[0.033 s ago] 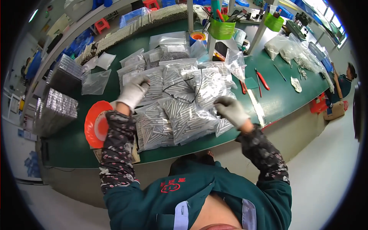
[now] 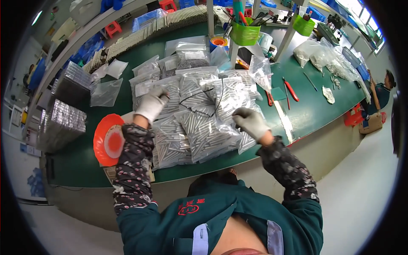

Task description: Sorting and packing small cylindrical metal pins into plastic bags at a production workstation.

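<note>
Two gloved hands hover over a heap of clear bags of metal pins (image 2: 204, 127) on the green table (image 2: 314, 110). A thin black cord (image 2: 210, 95) loops across the bags between them. The left hand (image 2: 151, 104) and the right hand (image 2: 250, 122) are both curled, seemingly pinching its ends, though I cannot tell for sure.

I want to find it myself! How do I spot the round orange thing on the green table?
Start at the long green table and find its near edge. Beside the person's left forearm, left of the heap of clear bags of silvery metal pins, lies the round orange plastic plate. It is the only flat orange disc there.
</note>
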Motion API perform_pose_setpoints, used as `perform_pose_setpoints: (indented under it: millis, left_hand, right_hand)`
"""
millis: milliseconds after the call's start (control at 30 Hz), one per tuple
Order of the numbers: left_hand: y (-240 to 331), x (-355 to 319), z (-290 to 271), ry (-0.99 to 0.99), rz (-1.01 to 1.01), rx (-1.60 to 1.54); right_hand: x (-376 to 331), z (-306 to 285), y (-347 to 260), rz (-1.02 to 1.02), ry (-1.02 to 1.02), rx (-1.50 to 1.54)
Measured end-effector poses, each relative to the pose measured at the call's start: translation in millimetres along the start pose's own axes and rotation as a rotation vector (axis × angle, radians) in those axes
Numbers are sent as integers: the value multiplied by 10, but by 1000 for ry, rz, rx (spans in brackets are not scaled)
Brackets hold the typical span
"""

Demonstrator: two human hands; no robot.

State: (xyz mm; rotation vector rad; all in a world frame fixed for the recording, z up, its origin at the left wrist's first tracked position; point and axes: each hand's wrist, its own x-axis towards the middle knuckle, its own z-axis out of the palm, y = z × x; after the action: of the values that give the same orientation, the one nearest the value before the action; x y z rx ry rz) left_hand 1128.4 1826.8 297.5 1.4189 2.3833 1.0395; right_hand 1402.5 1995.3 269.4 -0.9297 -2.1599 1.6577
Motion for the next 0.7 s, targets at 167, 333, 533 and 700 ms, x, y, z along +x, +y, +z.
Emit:
perform_pose_setpoints:
  millis: [167,333,533,700]
  left_hand:
    - [-268,374,579,-140,-142,431]
    - [-250,553,842,-274,-234,605]
    - [-196,617,895,-421,-88,734]
    - [-482,551,1226,-435,-84,673]
  right_hand:
    - [546,242,131,183,-24,-395]
    - [656,262,33,286,17,-561]
    - [595,329,-33,162,161,-631]
    - [618,398,116,188,207,-616]
